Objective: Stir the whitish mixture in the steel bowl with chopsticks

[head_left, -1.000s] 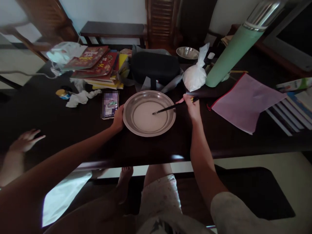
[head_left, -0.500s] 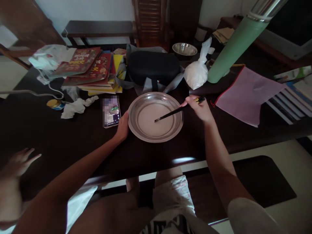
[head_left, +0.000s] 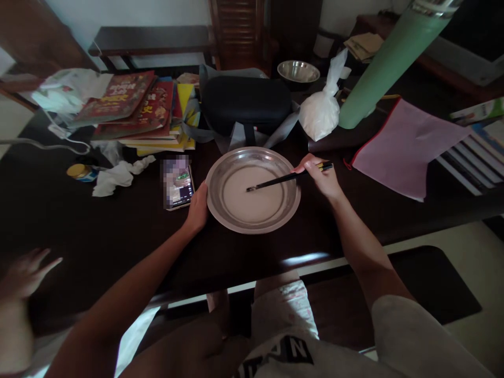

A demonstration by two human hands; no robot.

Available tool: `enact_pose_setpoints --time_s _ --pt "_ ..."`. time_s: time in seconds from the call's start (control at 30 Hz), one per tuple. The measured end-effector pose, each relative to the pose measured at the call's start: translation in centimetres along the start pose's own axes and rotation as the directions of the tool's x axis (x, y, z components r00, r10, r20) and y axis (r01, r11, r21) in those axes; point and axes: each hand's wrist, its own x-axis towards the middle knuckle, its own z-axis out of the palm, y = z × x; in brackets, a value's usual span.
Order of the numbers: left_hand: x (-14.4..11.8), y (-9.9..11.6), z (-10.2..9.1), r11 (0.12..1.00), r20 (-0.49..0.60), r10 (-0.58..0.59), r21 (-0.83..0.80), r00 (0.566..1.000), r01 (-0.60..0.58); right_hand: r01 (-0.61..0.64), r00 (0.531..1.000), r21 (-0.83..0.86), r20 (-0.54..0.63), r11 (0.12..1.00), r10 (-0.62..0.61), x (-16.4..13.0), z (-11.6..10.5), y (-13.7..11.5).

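Note:
A shallow metal plate [head_left: 220, 210] holding pale liquid sits on the dark table in front of me. My left hand [head_left: 198, 207] grips the plate's left rim. My right hand [head_left: 321, 176] holds dark chopsticks [head_left: 275, 182] at the plate's right edge, their tips resting in the liquid near the middle. A phone [head_left: 177, 181] lies face up just left of my left hand.
Behind the plate are a black case [head_left: 246, 102], a tied white bag [head_left: 319, 113], a green flask [head_left: 380, 68], a small metal bowl [head_left: 298, 71] and stacked books [head_left: 142, 107]. A pink pouch [head_left: 401, 147] lies right. Crumpled tissue [head_left: 116, 176] and another person's hand [head_left: 25, 273] are left.
The chopstick tips have shifted slightly within the liquid while my left hand stays on the rim. My view has dropped and swung a little. The other person's hand has slid lower left.

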Motion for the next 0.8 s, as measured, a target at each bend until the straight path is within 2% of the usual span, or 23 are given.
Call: enact_pose_setpoints --time_s 0.17,0.37,0.53,0.6,0.7,0.77,0.8 --pt "0.1 0.0 0.1 0.999 0.003 -0.004 -0.047 1.0 0.004 0.003 0.989 0.05 -0.15 0.999 0.004 -0.1 -0.9 -0.2" --pt "0.0 0.1 0.0 0.999 -0.009 0.013 -0.043 1.0 -0.013 0.003 0.998 -0.012 0.059 1.0 -0.002 -0.2 -1.0 -0.5" --pt "-0.1 0.3 0.0 0.999 0.011 -0.019 -0.046 1.0 0.019 -0.011 0.995 0.006 -0.096 1.0 0.012 -0.2 -1.3 -0.4" --pt "-0.1 0.3 0.1 0.999 0.02 -0.018 -0.043 1.0 0.019 -0.018 0.998 0.032 -0.065 0.999 0.02 -0.3 -1.4 -0.4" --pt "0.0 0.4 0.1 0.999 0.026 -0.019 -0.031 0.999 0.02 -0.011 0.998 0.01 0.066 1.0 0.011 -0.4 -1.0 -0.5" --pt "0.0 0.4 0.0 1.0 0.035 -0.014 -0.025 0.999 0.014 -0.007 0.997 -0.022 0.075 1.0 0.008 -0.4 -0.8 -0.6" --pt "0.0 0.4 0.0 1.0 0.038 -0.009 -0.022 0.999 0.01 -0.01 0.999 -0.027 0.039 1.0 0.011 -0.4 -0.8 -0.7"
